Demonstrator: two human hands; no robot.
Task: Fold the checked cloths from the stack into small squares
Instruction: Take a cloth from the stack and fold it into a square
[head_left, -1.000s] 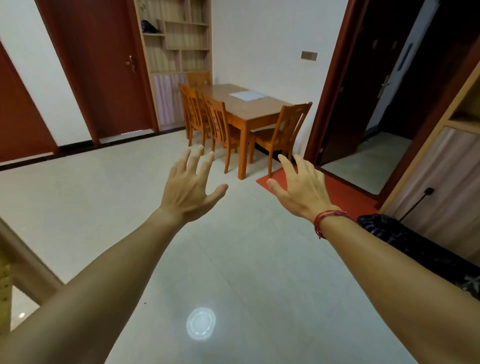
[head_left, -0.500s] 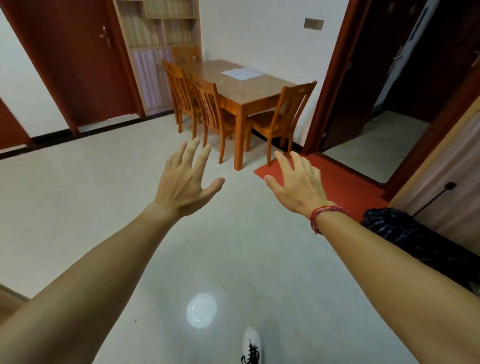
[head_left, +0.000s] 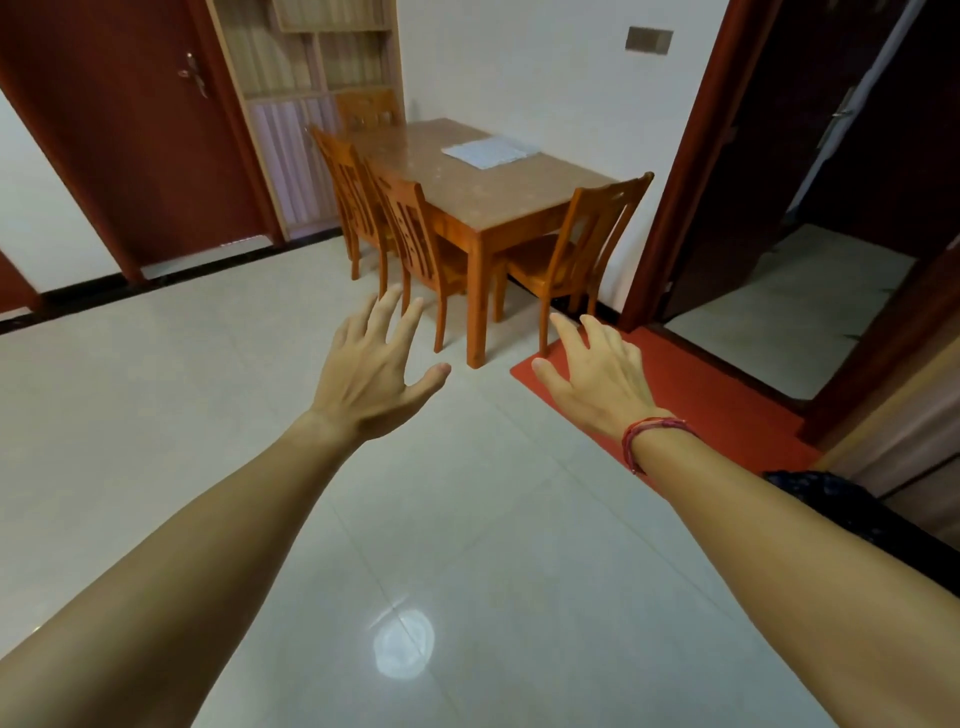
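Floor (head_left: 156, 415) of pale tile. Wooden table (head_left: 498, 195) by far wall. Left hand (head_left: 371, 374), right hand (head_left: 597, 376) outstretched over floor, fingers spread, holding nothing. Pale cloth stack (head_left: 490, 150) flat on tabletop, well beyond hands; checks too small to tell.

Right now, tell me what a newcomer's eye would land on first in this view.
Two bare arms reach forward over the pale tiled floor, left hand and right hand both empty with fingers spread, a red cord round the right wrist. Beyond them a wooden table with chairs stands by the far wall, a pale flat item lying on it. A red mat lies before the doorway on the right.
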